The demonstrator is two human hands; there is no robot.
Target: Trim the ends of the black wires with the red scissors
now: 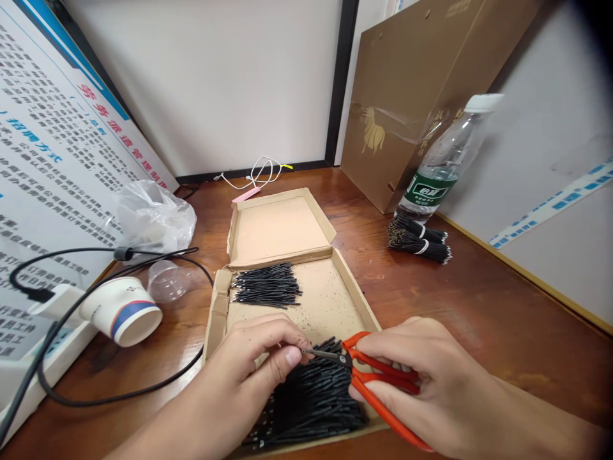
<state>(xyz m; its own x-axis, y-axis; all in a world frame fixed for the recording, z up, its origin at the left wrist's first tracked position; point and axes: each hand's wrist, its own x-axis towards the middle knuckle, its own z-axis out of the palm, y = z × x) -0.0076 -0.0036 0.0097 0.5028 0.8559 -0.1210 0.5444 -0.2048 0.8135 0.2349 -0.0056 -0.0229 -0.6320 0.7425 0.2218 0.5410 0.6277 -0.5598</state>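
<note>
My right hand (421, 377) grips a pair of scissors (378, 374) with red handles and short dark blades. The blade tips reach the fingertips of my left hand (268, 361), whose thumb and forefinger are pinched together. Whatever lies in that pinch is too small and hidden to make out. Beneath both hands, a large pile of short black wires (320, 402) fills the near end of an open cardboard box (357, 287). A smaller pile of black wires (268, 284) with shiny ends lies at its far left. Dark specks are scattered on the cardboard between them.
At right, tied black wire bundles (421, 246) lie before a water bottle (431, 166) and a brown box (397, 96). On the left are a tipped paper cup (127, 313), a clear plastic cup (168, 281), a plastic bag (158, 220) and a looping black cable (96, 404). A white cable (263, 171) lies behind.
</note>
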